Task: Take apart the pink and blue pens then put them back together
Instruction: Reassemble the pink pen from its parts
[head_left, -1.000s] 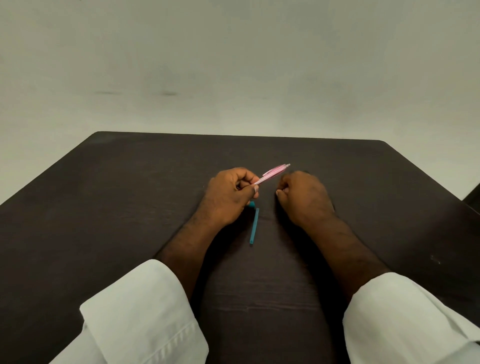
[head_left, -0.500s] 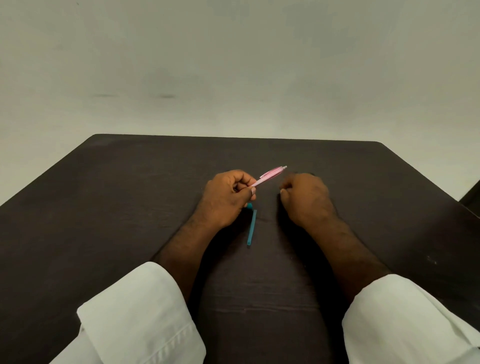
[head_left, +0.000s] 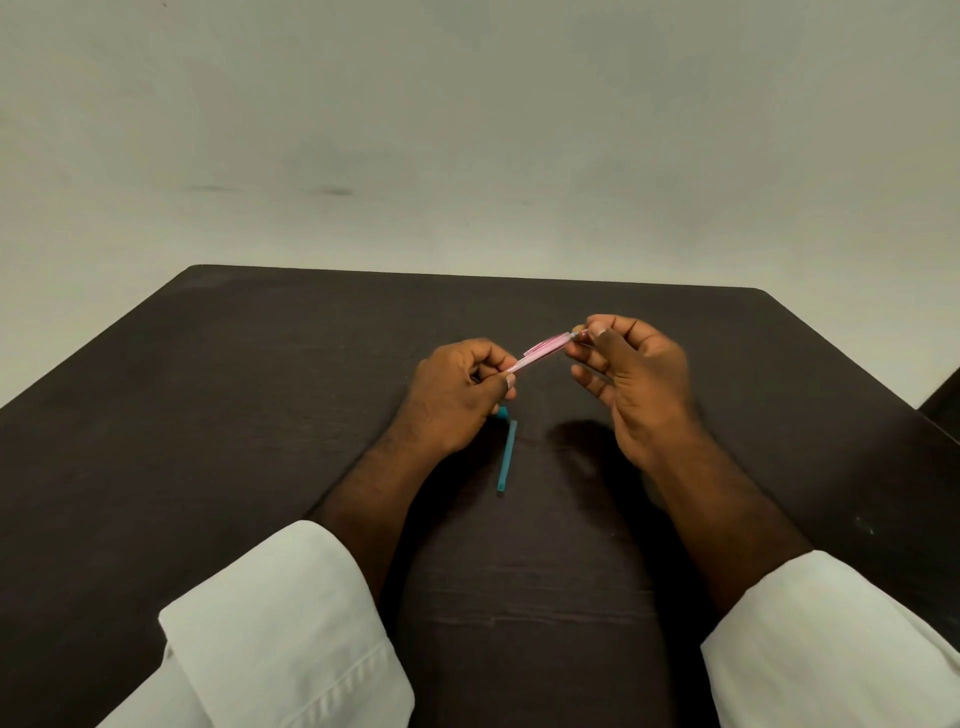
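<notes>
Head view, left to right: my left hand (head_left: 457, 395) pinches the lower end of the pink pen (head_left: 543, 349), which slants up toward two o'clock, where my right hand (head_left: 631, 379) grips its top end. Below, at six o'clock, the blue pen (head_left: 506, 456) lies on the dark table (head_left: 260, 389).

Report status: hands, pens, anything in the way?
Left hand and right hand shut on pink pen, lifted. Blue pen on table. Nothing blocking.

Two bare forearms come out of loose white sleeves (head_left: 280, 618), each rolled back into a broad folded cuff with a stitched hem
</notes>
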